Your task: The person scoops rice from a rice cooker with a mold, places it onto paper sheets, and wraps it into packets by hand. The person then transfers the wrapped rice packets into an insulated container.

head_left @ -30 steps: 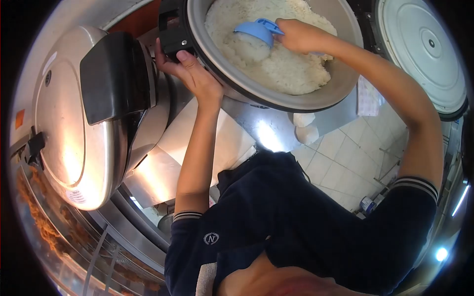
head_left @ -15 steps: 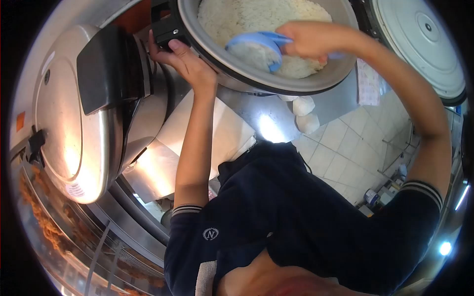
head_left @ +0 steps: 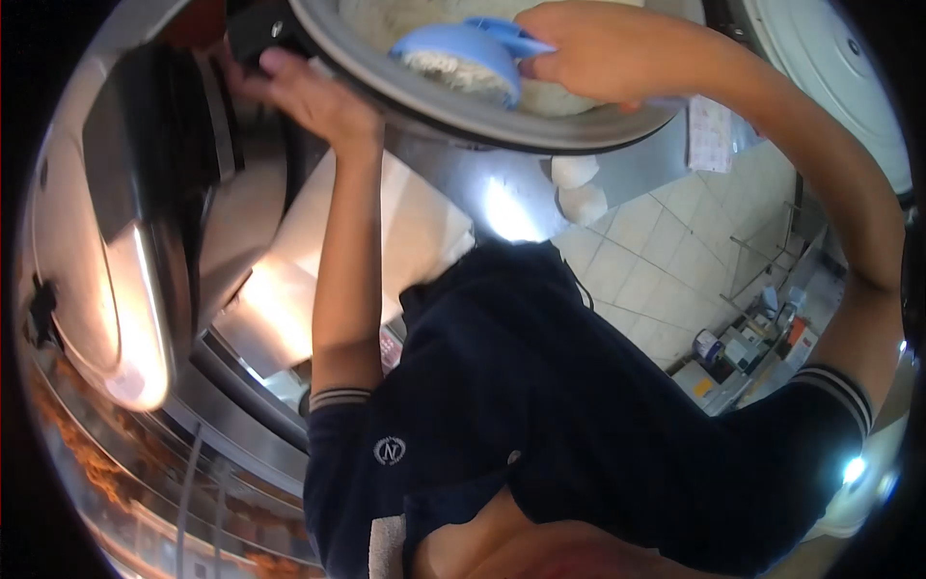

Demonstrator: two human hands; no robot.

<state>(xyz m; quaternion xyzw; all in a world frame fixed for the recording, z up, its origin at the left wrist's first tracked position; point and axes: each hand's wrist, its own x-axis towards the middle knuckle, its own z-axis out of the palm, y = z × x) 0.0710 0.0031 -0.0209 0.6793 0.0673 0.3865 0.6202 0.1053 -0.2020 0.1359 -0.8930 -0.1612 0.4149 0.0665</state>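
Observation:
My right hand (head_left: 579, 48) is closed around the handle of a blue rice scoop (head_left: 449, 46). White rice shows in the scoop's bowl, tilted near the front rim of a large rice cooker (head_left: 405, 92). More rice (head_left: 569, 99) lies inside the cooker, partly hidden by my right hand and cut off by the top of the view. At the cooker's left side, my left hand (head_left: 313, 96) grips the black handle block (head_left: 265, 34), thumb on top. Its other fingers are blurred and partly hidden.
A second steel cooker with a black part (head_left: 145, 145) stands at left. A round pale lid (head_left: 839, 58) is at upper right. Two white rounded items (head_left: 579, 203) sit at the metal counter's edge (head_left: 444, 174). A printed paper (head_left: 711, 135) hangs there. Glass-fronted shelves with fried-looking food (head_left: 96, 463) are at lower left.
The scoop has turned and moved toward the cooker's near rim, rice still in it. My left hand keeps its place on the cooker. The whole view has shifted slightly.

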